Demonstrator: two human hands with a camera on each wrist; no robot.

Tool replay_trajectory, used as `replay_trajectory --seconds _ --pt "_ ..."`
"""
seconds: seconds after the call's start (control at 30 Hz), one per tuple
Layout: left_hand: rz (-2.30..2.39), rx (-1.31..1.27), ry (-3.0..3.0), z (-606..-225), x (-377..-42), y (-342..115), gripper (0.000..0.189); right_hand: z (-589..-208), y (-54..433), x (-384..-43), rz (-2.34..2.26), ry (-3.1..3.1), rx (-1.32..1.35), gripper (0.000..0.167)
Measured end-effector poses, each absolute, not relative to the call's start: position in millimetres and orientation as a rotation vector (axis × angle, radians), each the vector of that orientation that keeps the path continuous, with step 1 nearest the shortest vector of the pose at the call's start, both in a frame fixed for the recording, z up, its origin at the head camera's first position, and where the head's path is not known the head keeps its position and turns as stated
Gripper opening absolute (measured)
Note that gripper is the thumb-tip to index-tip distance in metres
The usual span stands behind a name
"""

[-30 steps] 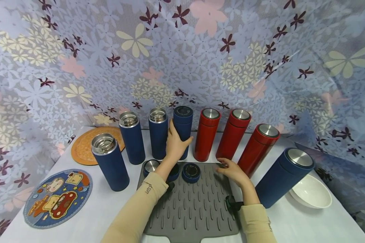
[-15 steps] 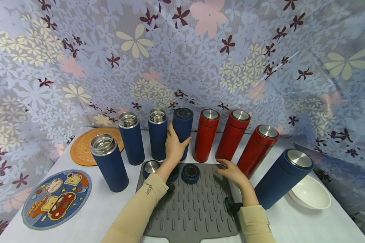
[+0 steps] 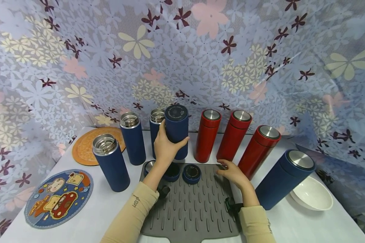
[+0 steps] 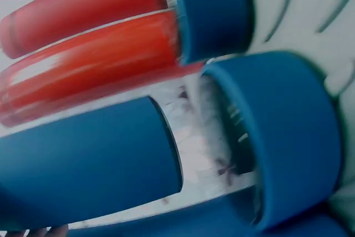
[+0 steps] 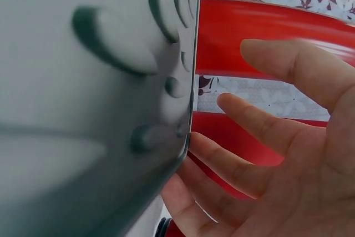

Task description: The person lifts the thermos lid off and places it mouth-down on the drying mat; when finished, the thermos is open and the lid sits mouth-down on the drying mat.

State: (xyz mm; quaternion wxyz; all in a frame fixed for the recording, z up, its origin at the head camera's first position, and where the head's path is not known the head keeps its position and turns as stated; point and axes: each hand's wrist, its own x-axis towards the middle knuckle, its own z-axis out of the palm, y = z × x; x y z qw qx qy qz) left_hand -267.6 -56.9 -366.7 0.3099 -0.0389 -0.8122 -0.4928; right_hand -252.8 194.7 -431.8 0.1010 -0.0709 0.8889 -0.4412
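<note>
Flowered cloth (image 3: 182, 60) hangs behind a white table (image 3: 97, 216), where a blue bottle (image 3: 177, 130) is gripped.

On the table, a grey ridged mat (image 3: 194, 209) lies toward the near edge; beyond it stand three lidless bottles (image 3: 132, 143) to the left and three red bottles (image 3: 204, 148) to the right. The blue bottle is roughly upright between these groups, by the mat's back edge; whether it touches the table I can't tell. It looks stiff and probably weighty, its matte coat unlikely to slip much; round the middle seems the surest hold. The left hand (image 3: 166, 145) clasps its side; the right hand (image 3: 232, 172), fingers loosely bent, grasps nothing by the mat's right back corner. Small caps (image 3: 191, 173) sit along the mat's back edge.
</note>
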Motion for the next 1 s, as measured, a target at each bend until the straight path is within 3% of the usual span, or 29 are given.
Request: replay_trajectory --seconds 0.37,0.73,1.0 --pt "-1.269 -0.232 -1.896 -357.7 -235.3 -86.1 0.073 -430.3 194.8 -253.7 -1.328 2.603 -0.223 0.051" --pt "-1.186 -0.263 -1.940 -366.2 -223.4 -95.3 0.077 -426.8 193.2 -251.0 -1.324 2.587 -0.204 0.052" --pt "-1.138 -0.304 -1.974 -369.7 -218.4 -95.2 0.080 -403.6 184.8 -246.8 -1.331 2.658 -0.355 0.052"
